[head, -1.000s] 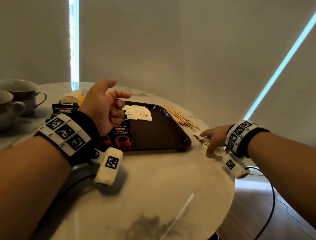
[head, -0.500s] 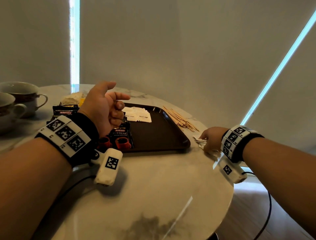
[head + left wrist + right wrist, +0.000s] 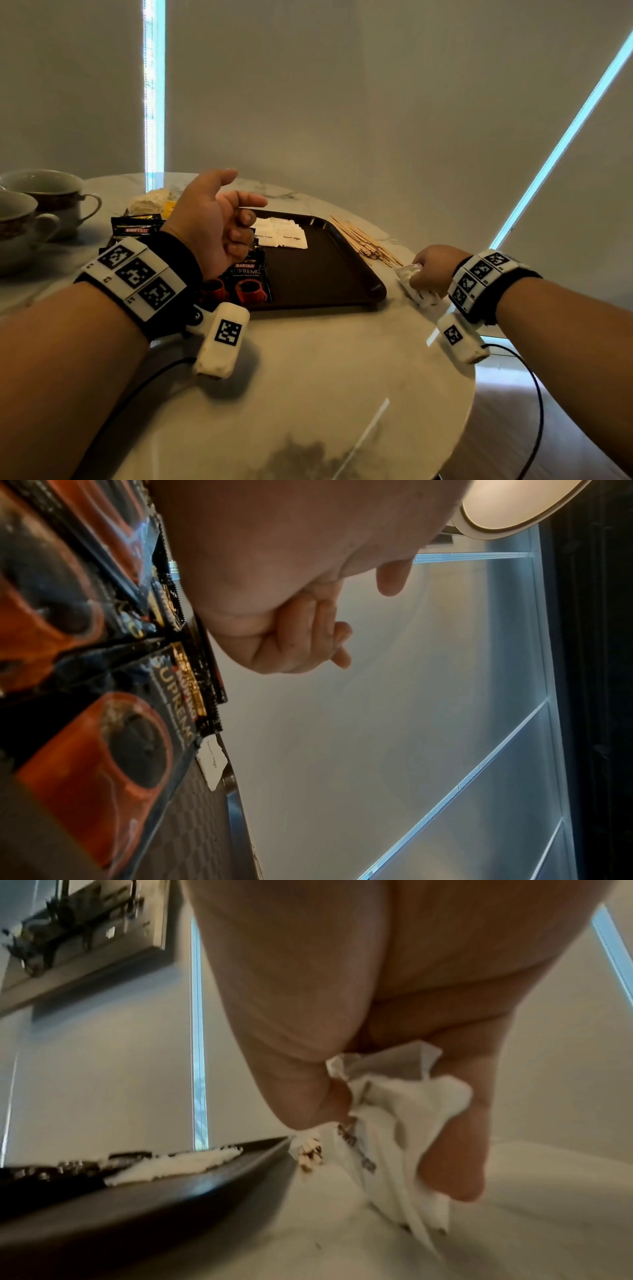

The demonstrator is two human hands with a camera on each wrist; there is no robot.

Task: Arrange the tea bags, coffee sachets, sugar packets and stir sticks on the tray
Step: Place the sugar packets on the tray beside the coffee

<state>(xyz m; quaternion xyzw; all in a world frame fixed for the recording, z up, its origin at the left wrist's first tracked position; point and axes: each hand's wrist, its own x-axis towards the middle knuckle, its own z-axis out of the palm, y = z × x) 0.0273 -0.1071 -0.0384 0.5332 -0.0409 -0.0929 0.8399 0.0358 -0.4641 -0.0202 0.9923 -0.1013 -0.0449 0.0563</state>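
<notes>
**Right hand gathers white packets beside the tray**

A person's right hand rests on a round marble table, fingers curled around a bunch of crumpled white packets just off the right edge of a dark brown tray. The left hand hovers above the tray's left side, fingers loosely curled, holding nothing. On the tray lie black coffee sachets and white sugar packets. Wooden stir sticks lie on the table beside the tray's far right rim. Two teacups stand at far left.
</notes>
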